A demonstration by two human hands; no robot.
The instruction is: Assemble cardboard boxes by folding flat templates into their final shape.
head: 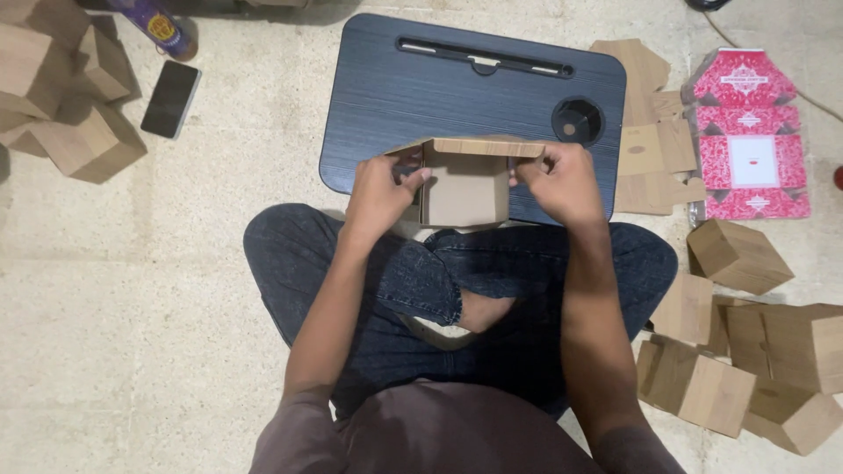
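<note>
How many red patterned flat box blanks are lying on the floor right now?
1 that I can tell: a red patterned blank lies flat on the floor at the upper right, beside the brown flat blanks right of the black lap desk. More may be stacked beneath it.

Single head camera, looking steeply down, close over the lap, floor around

Pale speckled floor (132, 290) bearing a dark lap counter (404, 96), a black phone (170, 98), folded brown boxes at left (83, 145) and right (733, 254), flat brown blanks (654, 149), and flat red-and-white printed cartons (751, 136). The seated person's crossed legs (421, 290) also rest on it.
</note>
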